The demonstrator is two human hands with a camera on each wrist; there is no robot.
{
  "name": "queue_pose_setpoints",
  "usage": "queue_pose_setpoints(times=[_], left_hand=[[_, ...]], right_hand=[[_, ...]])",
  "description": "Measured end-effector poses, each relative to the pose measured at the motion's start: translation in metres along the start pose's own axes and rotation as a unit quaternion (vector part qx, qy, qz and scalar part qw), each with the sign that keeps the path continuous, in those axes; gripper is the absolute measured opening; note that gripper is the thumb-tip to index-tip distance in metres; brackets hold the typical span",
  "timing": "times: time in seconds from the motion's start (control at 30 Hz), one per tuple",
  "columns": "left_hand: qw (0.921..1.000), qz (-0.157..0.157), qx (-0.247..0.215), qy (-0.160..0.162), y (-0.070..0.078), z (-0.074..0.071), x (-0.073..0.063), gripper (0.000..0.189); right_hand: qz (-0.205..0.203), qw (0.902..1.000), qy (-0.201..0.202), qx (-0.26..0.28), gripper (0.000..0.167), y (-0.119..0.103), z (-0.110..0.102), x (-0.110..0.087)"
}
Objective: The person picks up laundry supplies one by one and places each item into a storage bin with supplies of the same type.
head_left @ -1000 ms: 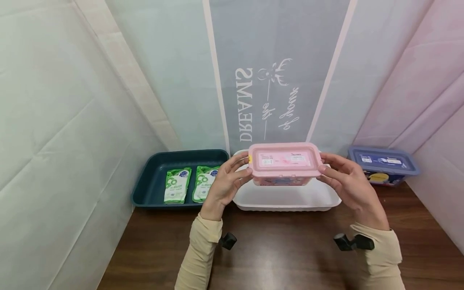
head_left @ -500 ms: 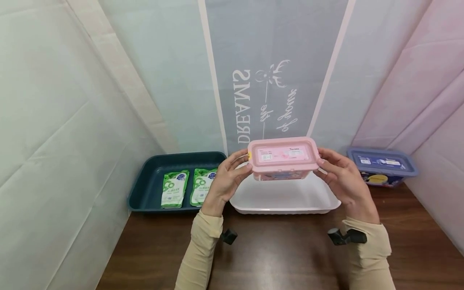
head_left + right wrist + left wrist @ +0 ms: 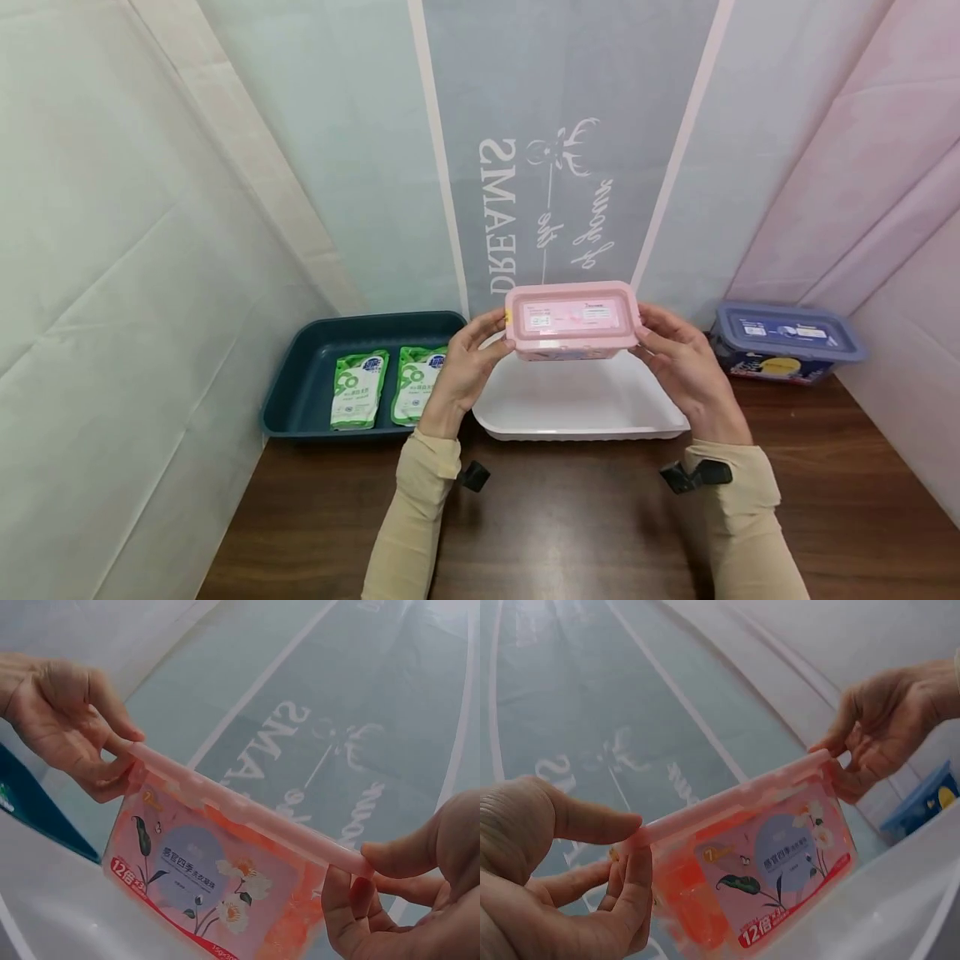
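Observation:
A pink lidded plastic box of laundry pods [image 3: 573,321] is held in the air above a white tray [image 3: 577,408]. My left hand [image 3: 468,367] grips its left end, with the thumb on the lid's rim and the fingers behind. At the other end, my right hand [image 3: 686,367] pinches the rim the same way. Both wrist views show the flowered front label [image 3: 772,862] and orange contents through the clear wall. The underside of the box is hidden.
To the left stands a dark teal tray [image 3: 300,392] with two green-and-white pouches [image 3: 360,390] [image 3: 416,385] lying in it. A blue lidded box [image 3: 787,342] sits on the brown wooden table [image 3: 555,517] at the right. A printed curtain [image 3: 555,100] hangs behind.
The pink box has risen slightly and shifted a little left above the white tray. Both hands keep their grip, and the right arm has moved left with it.

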State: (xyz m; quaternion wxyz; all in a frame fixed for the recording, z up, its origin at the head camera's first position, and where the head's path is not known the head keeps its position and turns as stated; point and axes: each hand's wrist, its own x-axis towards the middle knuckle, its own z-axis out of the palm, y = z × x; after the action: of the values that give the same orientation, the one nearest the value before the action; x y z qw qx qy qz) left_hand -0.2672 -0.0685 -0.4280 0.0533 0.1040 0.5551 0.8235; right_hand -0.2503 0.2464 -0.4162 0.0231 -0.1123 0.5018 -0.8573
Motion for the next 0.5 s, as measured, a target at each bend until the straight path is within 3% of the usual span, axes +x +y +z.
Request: queue_pose_setpoints(times=[0.27, 0.5], left_hand=[[0.9995, -0.005, -0.013, 0.029, -0.03, -0.008, 0.017, 0.056], [0.9986, -0.002, -0.009, 0.052, -0.041, -0.007, 0.023, 0.056]], right_hand=[[0.016, 0.9989, 0.037, -0.024, 0.033, 0.023, -0.014, 0.013], [0.015, 0.9985, 0.046, -0.026, 0.034, 0.037, -0.023, 0.021]])
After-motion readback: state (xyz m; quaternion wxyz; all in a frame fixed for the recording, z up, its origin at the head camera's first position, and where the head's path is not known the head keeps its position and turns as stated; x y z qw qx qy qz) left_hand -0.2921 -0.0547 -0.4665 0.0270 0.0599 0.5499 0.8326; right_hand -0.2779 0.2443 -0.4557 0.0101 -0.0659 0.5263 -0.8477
